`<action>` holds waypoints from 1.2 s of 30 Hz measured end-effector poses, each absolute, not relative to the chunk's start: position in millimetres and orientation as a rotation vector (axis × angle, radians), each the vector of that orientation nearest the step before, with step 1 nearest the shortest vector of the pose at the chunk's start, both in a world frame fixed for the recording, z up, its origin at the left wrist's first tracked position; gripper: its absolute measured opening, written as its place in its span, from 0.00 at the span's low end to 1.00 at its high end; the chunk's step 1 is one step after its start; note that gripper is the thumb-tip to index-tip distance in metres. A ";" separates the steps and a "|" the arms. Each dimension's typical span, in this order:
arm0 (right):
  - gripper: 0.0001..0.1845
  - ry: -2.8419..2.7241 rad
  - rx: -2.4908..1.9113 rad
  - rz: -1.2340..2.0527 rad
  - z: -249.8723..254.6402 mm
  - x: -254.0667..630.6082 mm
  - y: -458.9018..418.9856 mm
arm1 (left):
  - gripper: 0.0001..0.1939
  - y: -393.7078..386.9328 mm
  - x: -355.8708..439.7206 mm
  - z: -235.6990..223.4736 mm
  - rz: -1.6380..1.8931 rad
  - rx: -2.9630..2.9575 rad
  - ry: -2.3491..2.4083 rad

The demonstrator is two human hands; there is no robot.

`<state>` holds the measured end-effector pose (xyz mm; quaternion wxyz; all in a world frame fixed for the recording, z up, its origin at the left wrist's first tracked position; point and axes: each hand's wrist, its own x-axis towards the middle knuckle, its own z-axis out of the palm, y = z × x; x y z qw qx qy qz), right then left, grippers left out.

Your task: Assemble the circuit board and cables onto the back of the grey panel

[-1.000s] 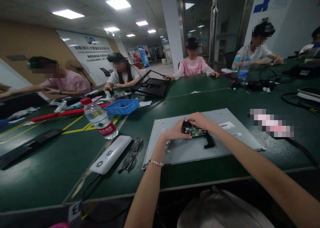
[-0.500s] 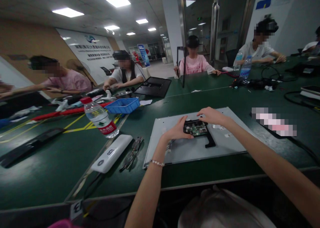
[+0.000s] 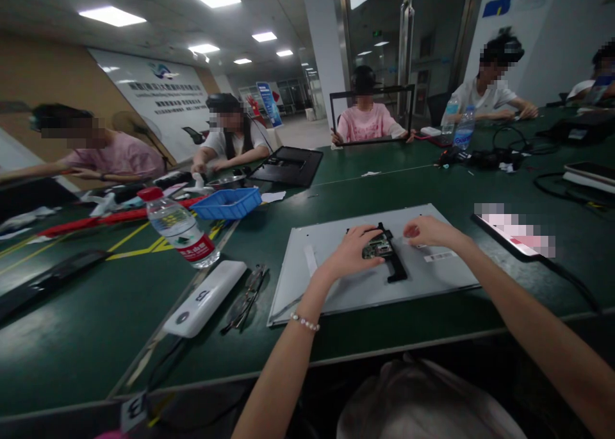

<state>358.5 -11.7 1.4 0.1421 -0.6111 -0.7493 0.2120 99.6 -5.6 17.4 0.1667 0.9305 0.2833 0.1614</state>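
Observation:
A flat grey metal panel [image 3: 307,291], apparently the back of a screen, lies on the table in front of me. On it is a green circuit board [image 3: 383,245] in a black bracket [image 3: 396,269]. My left hand [image 3: 353,250] grips the board from the left, fingers over the far side and thumb along the near side, covering part of it. Just right of the board, apart from it, my right hand [image 3: 427,232] hovers over the panel with fingertips curled together; whatever they may hold is too small to make out. A white label [image 3: 439,257] shows on the panel below that hand.
Left of the panel lie glasses [image 3: 245,298], a white power bank [image 3: 206,298] and a water bottle [image 3: 180,227]. A blue tray [image 3: 228,203] stands beyond. At right lies a phone [image 3: 514,234] with a cable. Across the table a person holds a black frame [image 3: 372,143].
My right hand has left the board's far edge and moved right. My left hand has shifted further over the board. The person opposite has turned the black frame to face me.

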 end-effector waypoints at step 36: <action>0.10 -1.956 -1.362 1.079 -12.8 342.5 -2.9 | 0.16 -20.5 123.8 14.0 0.427 2.963 0.731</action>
